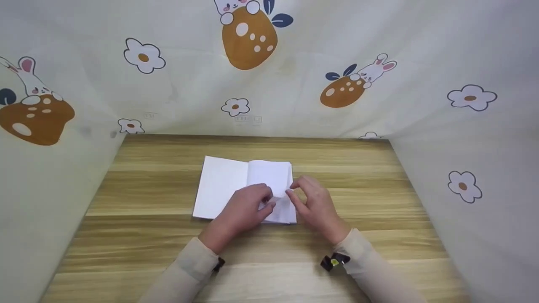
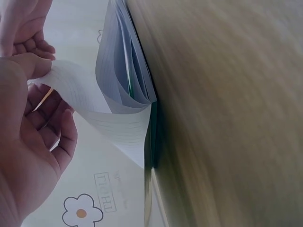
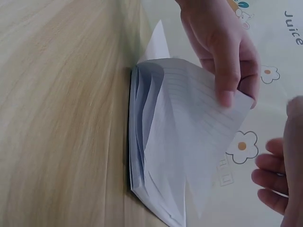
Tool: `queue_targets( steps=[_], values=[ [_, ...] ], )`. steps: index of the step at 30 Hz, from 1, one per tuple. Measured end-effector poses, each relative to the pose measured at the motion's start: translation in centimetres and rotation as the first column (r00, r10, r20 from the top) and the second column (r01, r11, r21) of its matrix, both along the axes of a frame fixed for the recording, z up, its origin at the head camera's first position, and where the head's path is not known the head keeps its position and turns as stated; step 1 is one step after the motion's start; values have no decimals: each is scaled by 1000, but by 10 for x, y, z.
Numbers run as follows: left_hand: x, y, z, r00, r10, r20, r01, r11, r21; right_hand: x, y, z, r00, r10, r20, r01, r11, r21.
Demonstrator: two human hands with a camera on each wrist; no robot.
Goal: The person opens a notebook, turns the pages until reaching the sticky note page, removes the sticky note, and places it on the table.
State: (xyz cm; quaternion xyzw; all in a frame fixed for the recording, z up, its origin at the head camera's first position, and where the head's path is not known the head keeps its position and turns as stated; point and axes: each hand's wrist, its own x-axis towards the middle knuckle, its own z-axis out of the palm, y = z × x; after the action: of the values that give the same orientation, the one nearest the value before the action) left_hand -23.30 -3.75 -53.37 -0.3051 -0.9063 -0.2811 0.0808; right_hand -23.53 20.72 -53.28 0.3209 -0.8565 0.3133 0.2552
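Note:
An open notebook (image 1: 223, 185) with lined pages lies on the table. My left hand (image 1: 248, 206) is over the middle of it and pinches the corner of one lifted page (image 3: 199, 94) between thumb and fingers. That page curves up off the stack of pages (image 3: 147, 113), as the left wrist view shows too. My right hand (image 1: 318, 206) is beside the notebook's right edge, thumb and forefinger apart near the page edges. In the right wrist view the fingers of the right hand (image 3: 279, 175) are loosely bent, with nothing between them and the lifted page a little away.
The wood-grain table (image 1: 147, 181) extends on all sides of the notebook. A pale cloth (image 1: 181, 97) printed with rabbits and flowers hangs behind the table and along both sides. Black straps with small devices (image 1: 335, 261) sit at the wrists.

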Motion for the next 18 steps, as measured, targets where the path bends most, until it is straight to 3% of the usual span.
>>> queue_targets(
  steps=[3, 8, 18],
  values=[
    [0, 0, 2, 1000, 9, -4, -9, 1000, 14, -1, 4, -5, 996, -56, 73, 56, 998, 0],
    [0, -1, 7, 1000, 15, -21, -15, 1000, 20, -2, 6, -17, 978, -101, 185, 81, 990, 112],
    [3, -3, 16, 999, 27, -39, -26, 1000, 13, -2, 0, -30, 954, -160, 254, 88, 958, 272]
  ],
)
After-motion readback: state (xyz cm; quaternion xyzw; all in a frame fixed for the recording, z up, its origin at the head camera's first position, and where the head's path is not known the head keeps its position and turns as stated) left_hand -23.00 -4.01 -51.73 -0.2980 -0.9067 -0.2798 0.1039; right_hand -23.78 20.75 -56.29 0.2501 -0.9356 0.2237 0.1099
